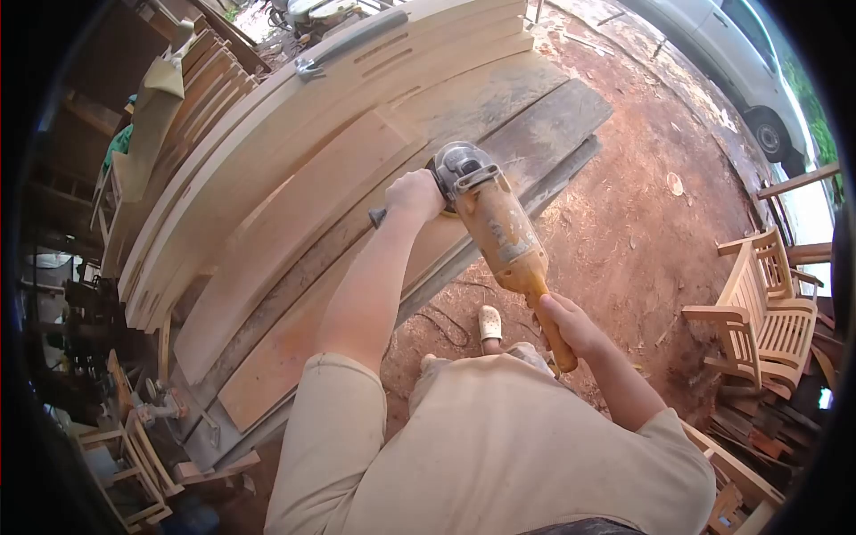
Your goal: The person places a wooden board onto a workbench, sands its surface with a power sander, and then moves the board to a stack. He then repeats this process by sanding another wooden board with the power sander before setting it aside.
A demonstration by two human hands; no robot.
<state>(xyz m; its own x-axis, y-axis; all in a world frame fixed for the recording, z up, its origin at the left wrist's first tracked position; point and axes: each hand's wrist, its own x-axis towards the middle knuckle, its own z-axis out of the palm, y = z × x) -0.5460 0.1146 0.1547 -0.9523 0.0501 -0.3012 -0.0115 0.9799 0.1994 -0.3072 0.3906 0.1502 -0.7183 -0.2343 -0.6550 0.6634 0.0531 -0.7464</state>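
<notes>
My left hand (415, 194) curled tight at front of yellow grinder (501, 221); right hand (575, 326) wrapped round back handle (561, 351). Grinder lies long between hands, front over wood boards (294, 236). Left hand nearer boards.

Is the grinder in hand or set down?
In hand: the left hand grips the grinder near its head, the right hand its rear handle.
</notes>
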